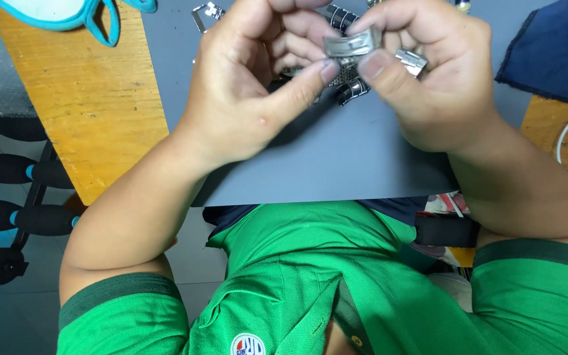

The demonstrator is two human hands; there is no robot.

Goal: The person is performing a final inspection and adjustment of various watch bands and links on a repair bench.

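Over the grey mat (336, 164) on the wooden counter (87, 98), both hands pinch a metal watch bracelet (353, 49): left hand (251, 85) thumb pressed on the links, right hand (428, 79) clamped on the clasp. Navy cloth (553, 49) lies at right, teal item (80, 16) top left.
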